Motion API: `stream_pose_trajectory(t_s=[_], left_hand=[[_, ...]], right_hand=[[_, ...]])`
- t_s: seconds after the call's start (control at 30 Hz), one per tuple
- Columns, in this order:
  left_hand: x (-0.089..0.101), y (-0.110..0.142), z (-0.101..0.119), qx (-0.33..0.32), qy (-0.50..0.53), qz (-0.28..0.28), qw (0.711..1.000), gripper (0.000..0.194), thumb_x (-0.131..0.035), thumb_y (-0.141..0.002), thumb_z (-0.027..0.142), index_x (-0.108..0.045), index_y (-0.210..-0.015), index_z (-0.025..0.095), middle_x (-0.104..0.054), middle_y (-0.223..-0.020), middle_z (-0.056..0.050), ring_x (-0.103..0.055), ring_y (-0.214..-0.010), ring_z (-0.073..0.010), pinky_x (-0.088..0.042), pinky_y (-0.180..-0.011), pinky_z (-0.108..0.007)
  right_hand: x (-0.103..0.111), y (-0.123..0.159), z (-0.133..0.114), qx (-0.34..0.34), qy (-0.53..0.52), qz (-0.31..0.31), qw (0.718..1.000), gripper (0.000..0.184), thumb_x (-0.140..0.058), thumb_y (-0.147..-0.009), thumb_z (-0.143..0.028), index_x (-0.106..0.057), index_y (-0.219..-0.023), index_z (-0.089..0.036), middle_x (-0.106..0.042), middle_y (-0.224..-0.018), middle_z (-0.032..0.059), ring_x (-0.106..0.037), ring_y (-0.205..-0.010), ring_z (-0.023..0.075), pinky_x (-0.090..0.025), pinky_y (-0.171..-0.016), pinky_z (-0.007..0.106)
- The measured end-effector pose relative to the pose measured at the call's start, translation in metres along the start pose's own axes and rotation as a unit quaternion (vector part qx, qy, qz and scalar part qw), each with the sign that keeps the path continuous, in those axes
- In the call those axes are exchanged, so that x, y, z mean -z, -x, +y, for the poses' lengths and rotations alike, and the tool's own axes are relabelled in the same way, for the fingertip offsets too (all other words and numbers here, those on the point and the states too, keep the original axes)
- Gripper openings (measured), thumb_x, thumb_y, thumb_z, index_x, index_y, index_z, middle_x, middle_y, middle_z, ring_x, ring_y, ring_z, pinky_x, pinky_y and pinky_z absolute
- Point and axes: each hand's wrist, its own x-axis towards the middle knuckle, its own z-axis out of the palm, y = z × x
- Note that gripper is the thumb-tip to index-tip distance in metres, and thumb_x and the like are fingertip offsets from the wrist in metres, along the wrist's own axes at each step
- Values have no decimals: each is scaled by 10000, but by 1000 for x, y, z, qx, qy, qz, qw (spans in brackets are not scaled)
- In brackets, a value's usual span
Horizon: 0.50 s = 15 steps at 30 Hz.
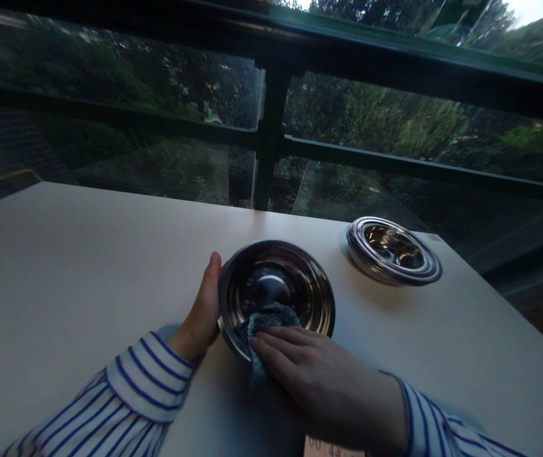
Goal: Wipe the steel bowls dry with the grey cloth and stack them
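A shiny metal bowl (271, 273) is tilted toward me over the white table. My left hand (202, 314) grips it at the left side, thumb up along the rim and the other fingers hidden behind the bowl. Inside the bowl's near part lies a blue-grey cloth (274, 315), bunched and hanging over the near rim. My right hand (307, 368) presses this cloth against the inner wall, its fingers close together on top of it.
Several metal bowls are nested in a stack (392, 251) at the table's back right. The white table (85, 266) ends at a dark-framed window (271, 139) with trees outside. A pale card or screen (333, 447) with digits shows partly under my right wrist.
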Motion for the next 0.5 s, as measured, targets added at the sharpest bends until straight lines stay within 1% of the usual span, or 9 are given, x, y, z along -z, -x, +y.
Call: stream_pose_trajectory(t_s=[0.13,0.2,0.27,0.33,0.4,0.5], left_hand=[[-5,0,-1,-87,4,36,996,516,-326,-871,501,-605,-1146,165,-680,-1094,-66,-570,-1083,-267,-379,-975,-397],[-8,2,-6,-116,12,47,992,495,-336,-872,492,-609,-1136,174,-670,-1116,-52,-558,-1101,-256,-376,-982,-383],[-9,4,-15,-129,17,59,990,465,-389,-857,488,-603,-1143,190,-664,-1128,-38,-547,-1117,-247,-374,-988,-370],[-9,6,-24,-119,18,77,990,451,-461,-831,478,-584,-1172,210,-657,-1145,-24,-531,-1140,-237,-367,-998,-353],[-8,7,-30,-93,14,97,991,473,-505,-811,472,-576,-1187,194,-656,-1150,-33,-518,-1158,-239,-358,-1007,-347],[-6,8,-29,-47,36,105,993,535,-494,-798,510,-594,-1169,137,-678,-1102,-75,-523,-1151,-268,-364,-1005,-381]], right_hand=[[0,1,6,7,28,6,1000,468,-432,-858,-181,-379,-1308,-68,-503,-1293,142,-466,-1175,249,-384,-993,366],[-1,0,10,9,40,27,999,481,-423,-858,-174,-365,-1317,-45,-496,-1299,149,-449,-1192,250,-376,-1003,360],[-3,-1,12,4,39,49,998,492,-411,-863,-175,-346,-1328,-28,-486,-1309,145,-421,-1218,236,-353,-1026,333],[-6,-4,12,-2,32,59,998,499,-403,-870,-186,-333,-1336,-21,-466,-1328,141,-395,-1239,225,-334,-1041,313],[-10,-6,10,-2,33,57,998,502,-381,-885,-193,-310,-1349,-18,-432,-1356,147,-364,-1262,231,-322,-1051,328],[-13,-7,7,8,45,43,998,505,-356,-903,-202,-276,-1366,-16,-385,-1390,153,-321,-1290,247,-296,-1065,360]])
